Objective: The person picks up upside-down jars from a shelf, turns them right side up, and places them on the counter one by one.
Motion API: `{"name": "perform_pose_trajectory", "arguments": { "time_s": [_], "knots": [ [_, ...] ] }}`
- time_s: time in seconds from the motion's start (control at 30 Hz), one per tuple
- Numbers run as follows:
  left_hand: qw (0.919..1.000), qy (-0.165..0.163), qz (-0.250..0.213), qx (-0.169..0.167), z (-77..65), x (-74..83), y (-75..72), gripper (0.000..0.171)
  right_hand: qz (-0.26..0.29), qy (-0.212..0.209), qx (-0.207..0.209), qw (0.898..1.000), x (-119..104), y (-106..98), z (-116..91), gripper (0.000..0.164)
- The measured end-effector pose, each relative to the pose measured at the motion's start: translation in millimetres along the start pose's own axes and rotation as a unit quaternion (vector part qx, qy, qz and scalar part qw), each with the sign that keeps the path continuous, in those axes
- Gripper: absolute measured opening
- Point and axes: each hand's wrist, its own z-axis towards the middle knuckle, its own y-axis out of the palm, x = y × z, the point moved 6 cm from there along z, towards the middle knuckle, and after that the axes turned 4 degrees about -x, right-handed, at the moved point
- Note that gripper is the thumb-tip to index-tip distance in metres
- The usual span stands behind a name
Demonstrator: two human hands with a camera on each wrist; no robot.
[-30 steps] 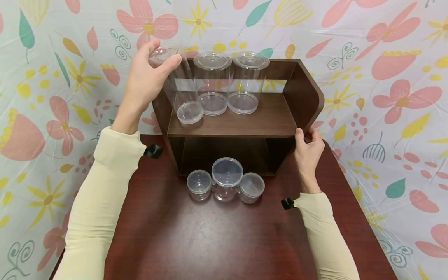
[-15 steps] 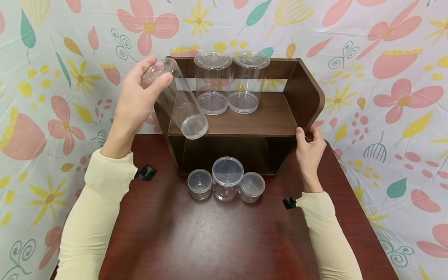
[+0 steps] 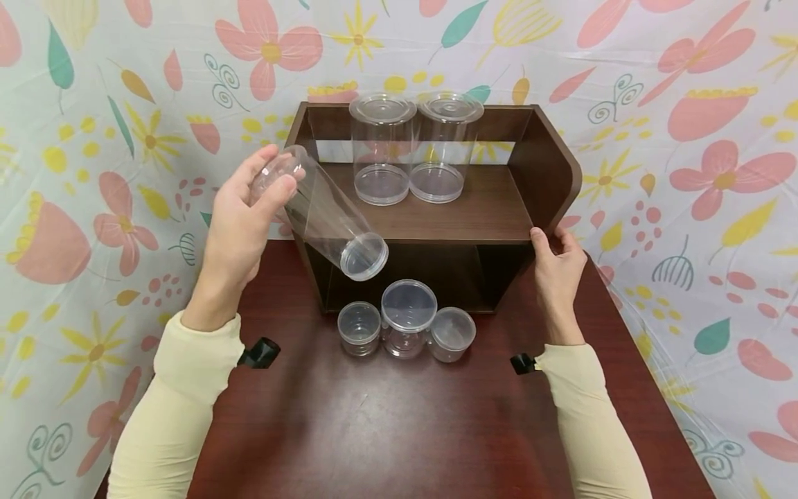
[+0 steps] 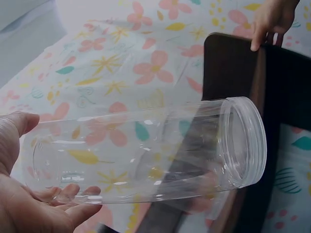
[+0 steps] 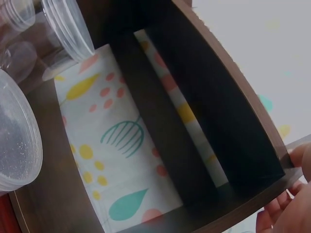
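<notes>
My left hand (image 3: pixel 237 222) grips a tall clear plastic jar (image 3: pixel 329 215) by its upper-left end. The jar is held tilted off the shelf, its lidded end pointing down and right in front of the upper board. In the left wrist view the thumb and fingers curl round the clear end, and the ridged lid (image 4: pixel 249 141) is at the other end. My right hand (image 3: pixel 557 270) holds the right side of the dark brown shelf unit (image 3: pixel 455 223), thumb on its front edge; some of those fingers are hidden behind the panel.
Two tall clear jars (image 3: pixel 382 149) stand side by side on the upper board. Several small lidded tubs, including a taller middle one (image 3: pixel 408 315), stand on the reddish-brown table (image 3: pixel 374 430) before the lower compartment. A flowered cloth (image 3: pixel 692 208) hangs behind.
My left hand has brought the jar off the upper board, down and toward me, tilting it further. The right hand stays on the shelf's side.
</notes>
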Motion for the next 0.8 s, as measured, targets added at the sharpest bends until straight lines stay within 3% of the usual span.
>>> {"name": "perform_pose_trajectory", "arguments": {
  "time_s": [0.17,0.43,0.8],
  "knots": [
    [0.9999,-0.009,-0.006,-0.006,-13.0,-13.9,1.5,0.058,0.025,0.006,-0.006,1.0,2.9,-0.9,0.9,0.022],
    [0.9989,-0.022,-0.041,-0.008,-25.4,-29.0,1.9,0.059,0.052,-0.003,-0.003,0.999,8.3,-4.3,-0.8,0.006],
    [0.9951,-0.041,-0.09,0.0,-38.7,-56.2,12.0,0.055,0.03,-0.007,-0.015,0.999,10.2,-6.2,-6.8,0.015]
  ]
}}
